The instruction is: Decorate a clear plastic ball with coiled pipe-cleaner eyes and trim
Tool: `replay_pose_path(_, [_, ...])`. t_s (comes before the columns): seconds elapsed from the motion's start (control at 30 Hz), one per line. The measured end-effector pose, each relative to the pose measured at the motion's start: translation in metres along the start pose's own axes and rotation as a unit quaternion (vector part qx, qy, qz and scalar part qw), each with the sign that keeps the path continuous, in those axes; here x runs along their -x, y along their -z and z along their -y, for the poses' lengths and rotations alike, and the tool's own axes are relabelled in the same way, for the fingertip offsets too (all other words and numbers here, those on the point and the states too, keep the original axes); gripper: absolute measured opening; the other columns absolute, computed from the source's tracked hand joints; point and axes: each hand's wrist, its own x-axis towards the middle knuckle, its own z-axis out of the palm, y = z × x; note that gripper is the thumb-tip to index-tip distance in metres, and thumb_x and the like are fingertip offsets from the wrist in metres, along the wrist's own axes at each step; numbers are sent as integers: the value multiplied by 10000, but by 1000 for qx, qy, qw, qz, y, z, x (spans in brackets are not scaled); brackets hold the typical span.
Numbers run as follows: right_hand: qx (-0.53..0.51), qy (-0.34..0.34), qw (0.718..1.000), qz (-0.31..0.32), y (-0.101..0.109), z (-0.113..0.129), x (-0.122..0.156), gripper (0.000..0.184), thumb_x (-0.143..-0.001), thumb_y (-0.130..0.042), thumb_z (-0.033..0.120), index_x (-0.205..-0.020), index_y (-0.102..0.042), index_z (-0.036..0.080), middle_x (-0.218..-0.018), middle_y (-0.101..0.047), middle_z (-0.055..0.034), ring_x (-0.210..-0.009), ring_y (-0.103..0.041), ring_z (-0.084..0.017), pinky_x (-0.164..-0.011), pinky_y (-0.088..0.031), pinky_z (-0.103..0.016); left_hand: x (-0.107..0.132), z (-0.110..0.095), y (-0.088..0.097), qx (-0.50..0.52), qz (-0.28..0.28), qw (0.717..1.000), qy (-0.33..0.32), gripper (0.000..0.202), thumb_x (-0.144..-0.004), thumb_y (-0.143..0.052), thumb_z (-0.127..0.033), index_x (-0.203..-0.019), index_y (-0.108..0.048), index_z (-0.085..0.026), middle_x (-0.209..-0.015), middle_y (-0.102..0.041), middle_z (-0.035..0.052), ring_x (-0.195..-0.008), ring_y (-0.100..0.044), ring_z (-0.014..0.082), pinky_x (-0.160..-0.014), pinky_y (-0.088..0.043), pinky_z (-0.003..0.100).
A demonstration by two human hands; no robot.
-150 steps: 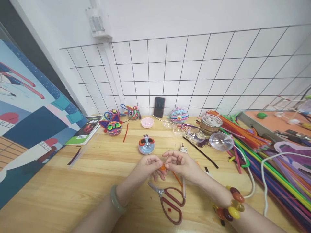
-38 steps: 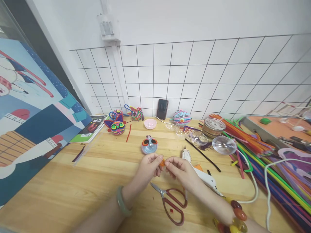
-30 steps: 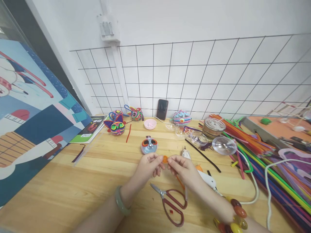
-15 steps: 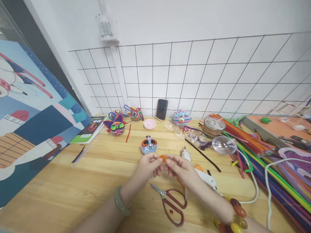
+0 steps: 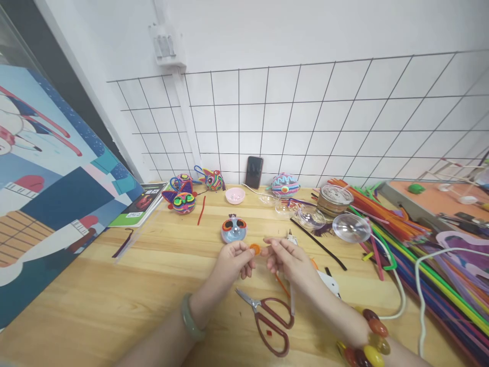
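Observation:
A small orange coil [image 5: 255, 248], apparently wound from pipe cleaner, is pinched between the thumb and finger of my left hand [image 5: 234, 259]. Just to its right, my right hand [image 5: 288, 260] has its thumb and index finger closed together near the coil's edge; whether anything is between them is hidden. An orange strip [image 5: 282, 285] shows below my right hand. Beyond my left hand stands a clear ball [image 5: 234, 232] with orange-and-black eyes. Scissors with red handles [image 5: 267, 311] lie on the table below my hands, blades slightly apart.
A white glue gun [image 5: 328, 281] lies partly under my right forearm. Clear plastic half-shells [image 5: 351, 228], a round tin [image 5: 335, 199] and bundled pipe cleaners [image 5: 431, 290] occupy the right side. Colourful wrapped balls [image 5: 184, 202], a pink bowl [image 5: 235, 195] and a phone [image 5: 254, 172] stand toward the wall.
My right hand has shifted slightly right and its fingers have come away from the orange coil. My left hand keeps its pinch on the coil in nearly the same place.

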Motion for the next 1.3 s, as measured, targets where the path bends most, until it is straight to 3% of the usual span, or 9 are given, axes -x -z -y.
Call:
replay_pose_path(0.13, [9, 19, 1000, -8, 5, 10, 1, 466, -561, -801, 439, -911, -656, 166, -801, -714, -82, -660, -662, -176, -616, -504, -292, -1, -2, 1, 12, -32, 999, 2, 293, -645, -684, -390, -619, -498, -165, -485, -566, -30, -359, -456, 62, -365, -310, 173])
replay_pose_path(0.27, [31, 13, 999, 6, 4, 13, 4, 435, -513, -831, 412, -829, -676, 156, -747, -719, -78, -663, -676, -198, -643, -522, -326, -2, -3, 2, 27, -51, 998, -14, 283, -658, -678, -367, -607, -492, -160, -494, -557, -36, -368, -458, 54, -375, -306, 169])
replay_pose_path(0.43, [68, 23, 997, 12, 4, 10, 5, 404, -541, -805, 456, -786, -687, 157, -651, -687, -47, -577, -639, -169, -572, -506, -297, -3, -2, 3, 33, -46, 998, -16, 305, -649, -689, -392, -605, -496, -160, -502, -562, -29, -370, -461, 57, -374, -300, 172])
replay_pose_path(0.63, [96, 30, 995, 19, 2, 9, 4, 438, -673, -680, 531, -905, -658, 160, -487, -540, 47, -409, -485, -93, -434, -397, -232, -2, 2, 1, 8, -11, 1000, -9, 310, -672, -675, -416, -627, -502, -163, -509, -573, -27, -368, -465, 61, -368, -312, 176])
replay_pose_path(0.83, [132, 25, 989, 57, -1, 5, 6, 403, -710, -636, 550, -674, -602, 151, -560, -552, 26, -428, -457, -70, -432, -345, -211, 1, 2, -3, -30, 26, 999, -15, 328, -646, -687, -430, -657, -496, -164, -488, -567, -28, -358, -458, 63, -372, -313, 181])
replay_pose_path(1.13, [121, 19, 991, 49, 2, -3, 2, 425, -697, -623, 587, -616, -534, 180, -486, -475, 58, -417, -406, -72, -436, -311, -213, 3, -1, -3, -11, 65, 998, -1, 383, -726, -588, -519, -675, -544, -141, -586, -610, 16, -400, -505, 69, -374, -334, 177])
replay_pose_path(1.3, [101, 1, 993, 54, 0, -4, 2, 432, -669, -654, 575, -577, -554, 165, -503, -521, 34, -402, -412, -64, -422, -309, -209, 1, 1, -1, -29, 52, 998, -22, 349, -657, -679, -463, -680, -535, -145, -545, -593, -9, -387, -489, 68, -386, -359, 183])
